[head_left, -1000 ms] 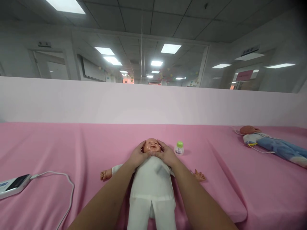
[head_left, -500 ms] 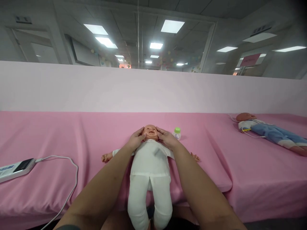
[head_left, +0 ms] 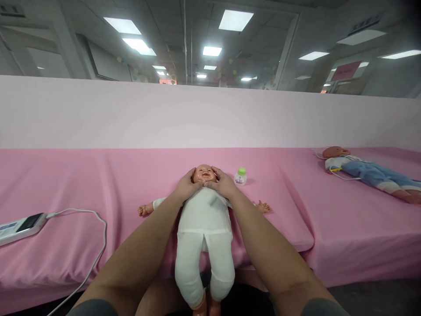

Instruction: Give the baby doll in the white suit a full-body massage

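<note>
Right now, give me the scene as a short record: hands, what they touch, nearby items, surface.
left hand: on one side of the head of the white-clothed doll, hand at
right hand: on the other side of that head, hand at
doll pose: face up, arms spread, legs toward the person
bottle: green-capped bottle, upright, beside the right hand, not held
second doll: doll in blue trousers, lying at far right, untouched
device: white handheld device with a cable, at left
surface: pink cloth
</note>
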Tool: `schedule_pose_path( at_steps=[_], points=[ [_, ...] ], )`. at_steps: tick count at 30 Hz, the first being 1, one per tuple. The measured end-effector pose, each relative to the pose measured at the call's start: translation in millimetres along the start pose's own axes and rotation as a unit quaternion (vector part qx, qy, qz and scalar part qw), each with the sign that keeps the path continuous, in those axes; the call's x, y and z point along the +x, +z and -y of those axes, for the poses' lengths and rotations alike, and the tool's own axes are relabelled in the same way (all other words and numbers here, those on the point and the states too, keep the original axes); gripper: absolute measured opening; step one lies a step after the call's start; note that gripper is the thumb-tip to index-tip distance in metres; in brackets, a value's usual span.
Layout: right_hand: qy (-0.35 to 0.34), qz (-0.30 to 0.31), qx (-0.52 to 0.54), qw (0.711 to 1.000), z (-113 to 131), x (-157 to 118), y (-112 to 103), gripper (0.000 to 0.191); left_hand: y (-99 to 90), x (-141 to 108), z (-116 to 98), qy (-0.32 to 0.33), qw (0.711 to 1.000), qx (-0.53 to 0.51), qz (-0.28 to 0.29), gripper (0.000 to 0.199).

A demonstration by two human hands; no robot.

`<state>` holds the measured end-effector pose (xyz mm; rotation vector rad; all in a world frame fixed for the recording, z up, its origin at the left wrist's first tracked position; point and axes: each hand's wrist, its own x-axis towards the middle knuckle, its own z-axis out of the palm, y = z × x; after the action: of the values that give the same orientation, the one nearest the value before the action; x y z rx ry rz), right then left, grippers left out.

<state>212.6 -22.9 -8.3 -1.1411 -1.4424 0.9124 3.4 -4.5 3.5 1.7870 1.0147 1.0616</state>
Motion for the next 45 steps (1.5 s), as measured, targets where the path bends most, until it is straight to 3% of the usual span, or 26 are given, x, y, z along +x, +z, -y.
schedule_pose_path(
  at_steps=[4,9,14,17,22,27,34,45],
  points=[
    [0.01,0.004,0.014,1.0,2.7,-0.7,-0.8,0.105,-0.4,5.3,11.6,-0.004,1.0,-0.013,-0.004,0.1],
    [0.003,0.046,0.041,0.998,15.6,-6.7,-8.6,0.088,-1.9,9.4,20.1,-0.005,0.997,-0.077,-0.003,0.095],
    [0.006,0.08,0.101,0.992,15.0,-6.0,-11.1,0.077,-1.4,13.3,21.5,-0.029,0.982,-0.189,0.001,0.076],
    [0.014,0.08,0.127,0.989,10.1,-3.1,-9.7,0.071,-0.8,13.8,19.4,-0.06,0.977,-0.204,-0.019,0.068],
    [-0.001,0.047,0.052,0.998,14.6,-5.6,-9.6,0.07,-2.4,8.5,13.2,-0.008,0.993,-0.12,0.001,0.076],
    [-0.005,0.005,-0.025,1.0,14.2,-7.2,-2.8,0.091,-0.7,4.4,6.6,-0.018,0.999,0.011,-0.033,0.101],
    [-0.014,-0.025,-0.026,0.999,0.2,0.6,3.8,0.089,1.0,8.0,11.9,-0.006,1.0,0.007,-0.026,0.097],
    [-0.001,0.109,0.126,0.986,-0.6,0.8,-18.0,0.078,2.7,20.0,33.9,0.018,0.992,-0.121,-0.016,0.075]
  ],
)
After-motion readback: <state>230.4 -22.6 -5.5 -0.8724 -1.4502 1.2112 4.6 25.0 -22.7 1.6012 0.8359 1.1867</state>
